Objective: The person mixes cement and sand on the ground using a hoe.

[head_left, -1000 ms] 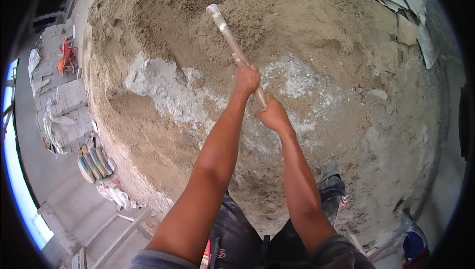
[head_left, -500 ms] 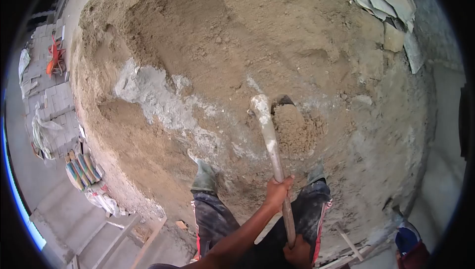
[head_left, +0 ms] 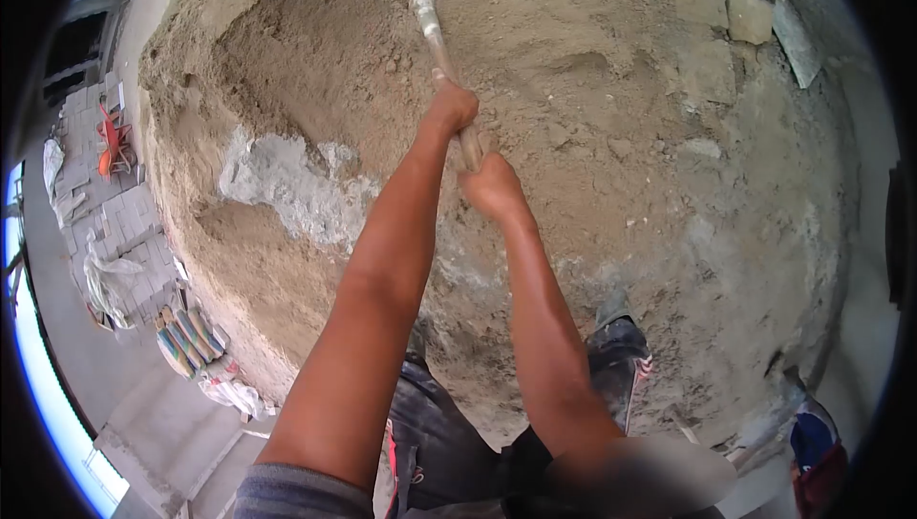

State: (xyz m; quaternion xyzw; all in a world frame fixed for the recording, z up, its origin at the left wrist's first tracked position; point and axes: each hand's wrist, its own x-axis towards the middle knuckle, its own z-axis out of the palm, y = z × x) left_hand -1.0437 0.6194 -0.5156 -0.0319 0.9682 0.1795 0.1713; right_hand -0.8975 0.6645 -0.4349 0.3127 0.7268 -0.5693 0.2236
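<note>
My left hand (head_left: pixel 454 105) is wrapped round the pale wooden handle of a hoe (head_left: pixel 433 34), about midway along the part that shows. Close below it, my right hand (head_left: pixel 493 185) is closed round the same handle near its lower end. Both arms reach forward over a broad mound of brown sand (head_left: pixel 564 108). The handle's whitish far end lies against the sand at the upper middle; the hoe's blade cannot be made out there. A streak of grey cement powder (head_left: pixel 287 185) spreads over the sand to the left of my arms.
My boot (head_left: pixel 612 309) stands at the mound's near side. Torn paper sacks and slabs (head_left: pixel 750 15) lie upper right. Left are a red wheelbarrow (head_left: pixel 115 142), stacked pavers (head_left: pixel 124 209) and striped bags (head_left: pixel 191 338). Part of a person (head_left: pixel 817 462) shows lower right.
Both hands have moved forward, away from my legs, carrying the hoe up and left over the sand. The hands are now closer together. The sand heap beside the hoe's head no longer shows.
</note>
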